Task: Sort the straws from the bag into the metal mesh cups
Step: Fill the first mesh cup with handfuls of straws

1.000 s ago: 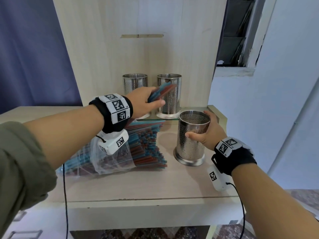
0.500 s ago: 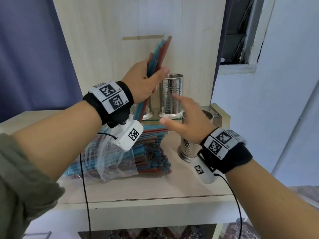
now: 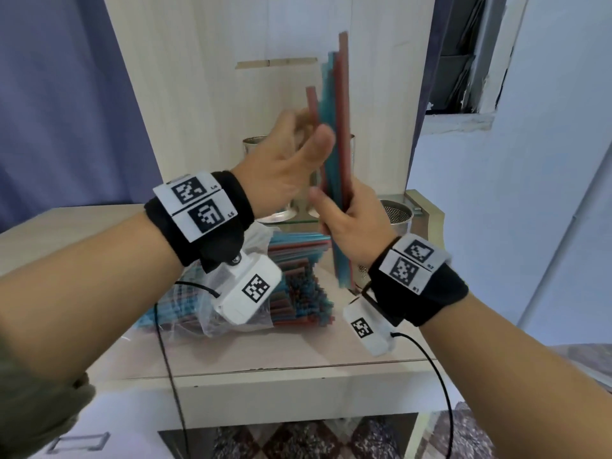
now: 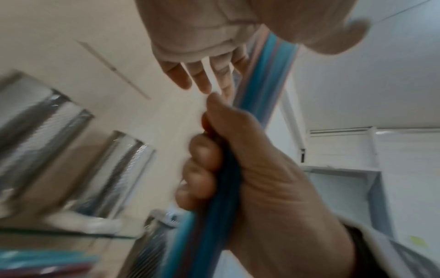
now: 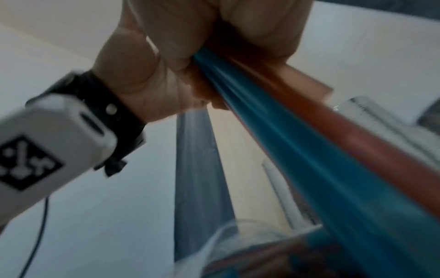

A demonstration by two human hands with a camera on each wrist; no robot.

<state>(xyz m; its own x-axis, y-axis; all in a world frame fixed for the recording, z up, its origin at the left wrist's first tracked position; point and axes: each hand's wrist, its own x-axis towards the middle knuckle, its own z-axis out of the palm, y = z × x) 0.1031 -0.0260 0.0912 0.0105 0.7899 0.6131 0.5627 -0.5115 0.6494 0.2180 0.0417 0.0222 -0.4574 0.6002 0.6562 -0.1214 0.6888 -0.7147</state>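
Note:
A bundle of blue and red straws (image 3: pixel 336 127) stands upright in the air above the shelf. My right hand (image 3: pixel 344 210) grips its lower part, fingers wrapped round the straws (image 4: pixel 269 75) (image 5: pixel 309 159). My left hand (image 3: pixel 308 134) is higher up against the bundle, blurred, its fingers (image 4: pixel 197 75) straight and the straws running between thumb and fingers. The clear bag (image 3: pixel 231 313) of straws lies below my wrists. One mesh cup (image 3: pixel 397 213) stands at the right behind my right hand. Two more cups (image 3: pixel 255 144) (image 4: pixel 112 178) stand at the back panel, partly hidden.
A pale wooden panel (image 3: pixel 265 44) rises behind the shelf (image 3: pixel 298 362), with a blue curtain to the left and a white wall to the right. Cables hang from both wrist cameras over the shelf's front edge.
My right hand left the front cup, rose and took hold of the bundle's lower part. My left hand lifted the straws upright, and its fingers have loosened.

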